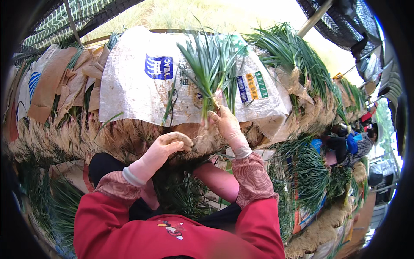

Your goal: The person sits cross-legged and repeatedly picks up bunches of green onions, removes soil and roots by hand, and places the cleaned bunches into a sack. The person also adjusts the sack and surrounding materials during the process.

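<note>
My right hand (225,122), in a thin pale glove with soil on its fingers, grips a bunch of green leafy plants (207,76) near the base. Their leaves fan out away from me over a white woven sack (129,94). Pale fibrous roots hang beside the fingers. My left hand (176,141), gloved the same way, is to the left of the roots and nearer to me, its fingers loosely curled and apart. No object shows in it. A few loose leaves (169,103) lie on the sack.
Root-fringed bunches (77,129) line the bench edge, partly under brown paper (51,84). More leafy bunches (291,55) lie at the upper right. Leafy heaps (307,174) stand low on the right, near another person (352,145) seated farther off. A wooden pole (313,19) slants at the top.
</note>
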Available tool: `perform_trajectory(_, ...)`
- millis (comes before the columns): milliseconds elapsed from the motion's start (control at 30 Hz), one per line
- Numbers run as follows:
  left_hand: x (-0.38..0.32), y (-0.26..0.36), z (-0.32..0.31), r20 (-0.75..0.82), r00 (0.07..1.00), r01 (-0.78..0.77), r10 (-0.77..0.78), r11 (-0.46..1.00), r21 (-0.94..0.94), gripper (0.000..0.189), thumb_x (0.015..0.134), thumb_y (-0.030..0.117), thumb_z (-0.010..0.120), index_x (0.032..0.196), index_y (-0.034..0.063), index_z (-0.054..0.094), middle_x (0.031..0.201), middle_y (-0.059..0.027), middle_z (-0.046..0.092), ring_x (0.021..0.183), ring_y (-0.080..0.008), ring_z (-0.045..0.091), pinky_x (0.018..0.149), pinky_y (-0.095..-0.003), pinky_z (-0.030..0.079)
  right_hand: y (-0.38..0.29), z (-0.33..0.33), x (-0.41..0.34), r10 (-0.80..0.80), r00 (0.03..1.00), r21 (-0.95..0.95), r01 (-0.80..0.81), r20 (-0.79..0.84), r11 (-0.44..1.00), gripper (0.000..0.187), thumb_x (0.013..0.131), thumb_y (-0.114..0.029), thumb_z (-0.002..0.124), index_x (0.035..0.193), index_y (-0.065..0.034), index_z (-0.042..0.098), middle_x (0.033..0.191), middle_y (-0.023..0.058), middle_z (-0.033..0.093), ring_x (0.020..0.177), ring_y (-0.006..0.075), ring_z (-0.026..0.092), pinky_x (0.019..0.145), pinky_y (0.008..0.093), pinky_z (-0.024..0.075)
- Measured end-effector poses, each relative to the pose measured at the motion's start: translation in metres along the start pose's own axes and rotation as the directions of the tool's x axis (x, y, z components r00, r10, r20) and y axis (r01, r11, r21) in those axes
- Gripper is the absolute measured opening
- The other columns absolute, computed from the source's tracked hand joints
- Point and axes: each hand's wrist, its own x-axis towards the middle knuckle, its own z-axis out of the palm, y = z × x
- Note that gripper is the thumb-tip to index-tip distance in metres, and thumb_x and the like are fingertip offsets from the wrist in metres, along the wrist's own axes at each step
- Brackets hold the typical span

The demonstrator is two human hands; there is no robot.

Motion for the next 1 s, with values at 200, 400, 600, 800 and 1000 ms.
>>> perform_trajectory(200, 0.022, -0.031, 0.001, -0.184, 0.979, 0.076, -0.091, 0.994, -0.083, 0.026, 0.092, 0.021, 0.059, 0.111, 0.0031, 0.061, 0.105, -0.0063, 0.064, 0.098, -0.0157, 0.061, 0.089, -0.0312, 0.046, -0.047, 0.005, -0.05, -0.203, 0.961, -0.446, 0.101, -0.187, 0.889, 0.028, 0.087, -0.036, 0.059, 0.085, -0.0089, 0.055, 0.073, 0.0085, 0.057, 0.063, 0.0247, 0.061, 0.058, 0.0375, 0.0495)
perform_trajectory(400, -0.01, -0.047, -0.001, -0.389, 0.887, 0.217, -0.251, 0.968, -0.13, 0.016, 0.091, 0.019, 0.059, 0.094, 0.0032, 0.061, 0.076, -0.0048, 0.064, 0.055, -0.0115, 0.056, 0.056, -0.0252, 0.047, -0.091, 0.024, -0.132, -0.17, 0.964, 0.092, 0.154, 0.204, 0.984, 0.04, 0.089, -0.045, 0.056, 0.097, -0.0058, 0.059, 0.084, 0.0097, 0.063, 0.08, 0.0262, 0.064, 0.069, 0.0391, 0.0503)
perform_trajectory(600, -0.053, -0.056, -0.002, 0.095, 0.979, 0.2, -0.179, 0.773, -0.602, 0.024, 0.097, 0.027, 0.049, 0.097, 0.0044, 0.056, 0.065, 0.0004, 0.047, 0.053, -0.0114, 0.044, 0.056, -0.0284, 0.04, -0.09, 0.091, -0.102, -0.244, 0.823, 0.791, -0.563, 0.512, -0.238, 0.034, 0.093, -0.028, 0.055, 0.115, -0.0026, 0.056, 0.097, 0.0065, 0.064, 0.089, 0.0177, 0.058, 0.078, 0.0332, 0.0474)
perform_trajectory(800, -0.057, -0.061, -0.008, -0.073, 0.974, 0.13, -0.213, 0.799, -0.588, 0.021, 0.097, 0.025, 0.049, 0.089, 0.0067, 0.053, 0.061, 0.0042, 0.039, 0.046, -0.008, 0.034, 0.047, -0.0248, 0.033, -0.099, 0.144, -0.106, 0.23, 0.877, 0.813, -0.252, 0.421, -0.525, 0.014, 0.086, -0.01, 0.048, 0.096, -0.0038, 0.056, 0.079, 0.0044, 0.057, 0.069, 0.0186, 0.054, 0.067, 0.0337, 0.046)
perform_trajectory(1000, -0.066, -0.046, -0.013, -0.341, 0.888, 0.226, -0.307, 0.94, -0.256, 0.016, 0.096, 0.018, 0.05, 0.086, 0.0065, 0.055, 0.056, 0.0048, 0.042, 0.039, -0.0072, 0.035, 0.037, -0.0234, 0.03, -0.052, 0.108, -0.119, 0.041, 0.93, 0.919, -0.353, 0.365, -0.175, 0.014, 0.078, -0.009, 0.045, 0.092, -0.0062, 0.048, 0.06, -0.0031, 0.041, 0.042, 0.0092, 0.032, 0.039, 0.0251, 0.0285)
